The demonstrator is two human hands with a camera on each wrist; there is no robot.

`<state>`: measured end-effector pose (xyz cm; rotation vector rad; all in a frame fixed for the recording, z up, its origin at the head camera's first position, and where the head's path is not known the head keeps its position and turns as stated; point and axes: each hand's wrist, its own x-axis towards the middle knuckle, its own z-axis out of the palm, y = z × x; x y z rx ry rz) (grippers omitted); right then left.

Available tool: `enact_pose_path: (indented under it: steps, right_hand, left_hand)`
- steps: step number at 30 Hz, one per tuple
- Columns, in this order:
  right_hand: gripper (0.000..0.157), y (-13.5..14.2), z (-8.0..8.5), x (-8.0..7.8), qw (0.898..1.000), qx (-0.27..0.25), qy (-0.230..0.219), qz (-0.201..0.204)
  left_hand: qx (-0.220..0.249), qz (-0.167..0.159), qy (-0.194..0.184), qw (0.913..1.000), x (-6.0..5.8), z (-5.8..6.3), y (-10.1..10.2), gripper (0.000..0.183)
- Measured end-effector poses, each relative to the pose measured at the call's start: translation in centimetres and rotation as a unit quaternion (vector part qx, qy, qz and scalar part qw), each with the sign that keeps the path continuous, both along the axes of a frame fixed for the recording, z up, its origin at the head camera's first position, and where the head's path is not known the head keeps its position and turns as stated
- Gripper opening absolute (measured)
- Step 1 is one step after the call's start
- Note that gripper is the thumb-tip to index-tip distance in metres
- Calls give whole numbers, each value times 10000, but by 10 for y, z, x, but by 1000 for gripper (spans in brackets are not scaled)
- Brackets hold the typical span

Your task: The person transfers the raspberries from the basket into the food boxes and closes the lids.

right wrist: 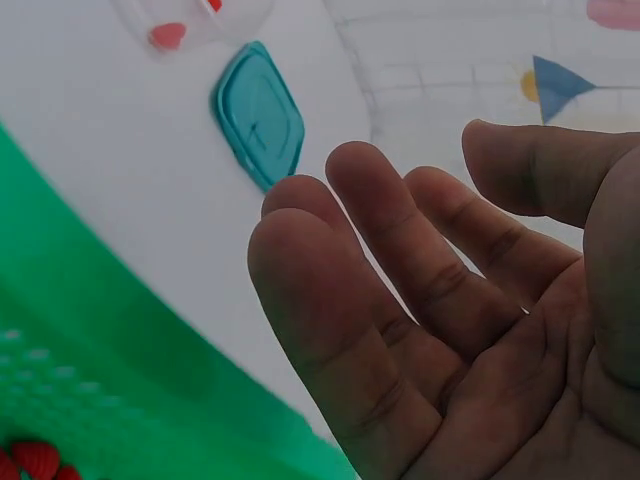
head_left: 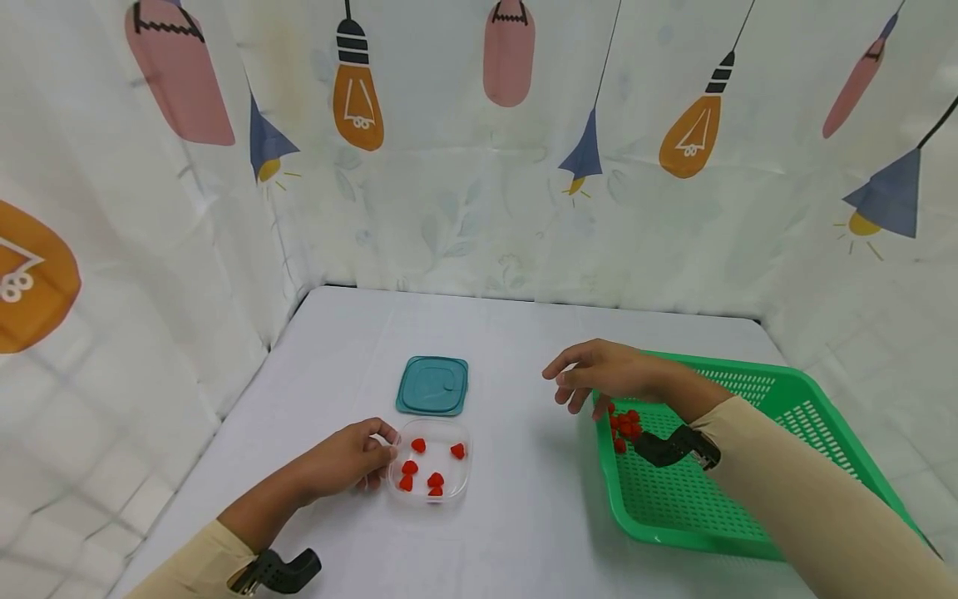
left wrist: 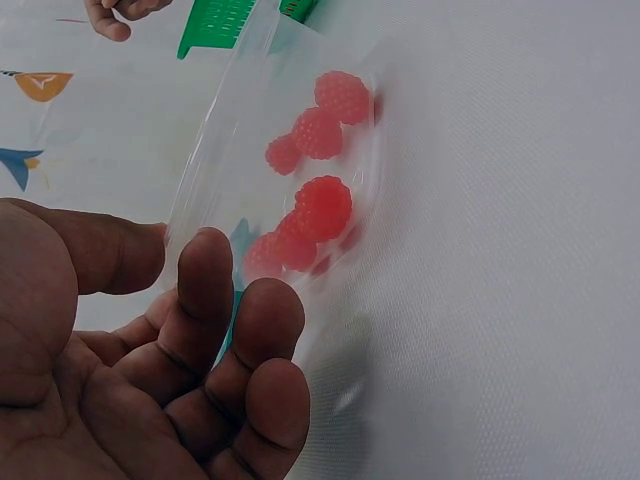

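**Left hand [head_left: 340, 462] pinches the clear container [head_left: 441, 429]; right hand [head_left: 609, 374] is free**

Head view: The container sits on the left half of the surface [head_left: 516, 499], just on the near side of the teal lid [head_left: 432, 385]. It lies flat, mouth upward; being nearly square, it has no clear long axis. Loose raspberries [head_left: 436, 480] are scattered inside it, their tips hard to read at this size. More berries [head_left: 627, 424] cluster against the left wall of the green basket [head_left: 696, 491], whose long axis runs from far left to near right. The right hand hangs over that wall, fingers loosely bent. The step looks like moving berries from basket to container, partly done. The next move probably calls for a reach down to the cluster, with the container kept steady.

Left wrist view: The left grip holds the container's wall between thumb and forefinger; the other fingers curl outside it.

Right wrist view: The right grip is released, thumb well apart from the fingertips and nothing between them. Lid and container lie beyond it, to the left of the basket.
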<state>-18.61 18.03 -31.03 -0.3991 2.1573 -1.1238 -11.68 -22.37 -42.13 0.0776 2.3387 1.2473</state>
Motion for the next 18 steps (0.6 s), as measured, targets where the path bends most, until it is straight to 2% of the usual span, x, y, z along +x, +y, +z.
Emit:
enact_pose_path:
  steps: [18]
  right_hand:
    - [36,65,-6,0,9989,317,214,-272]
  left_hand:
    - [32,12,-72,10000,0,0,-1,25]
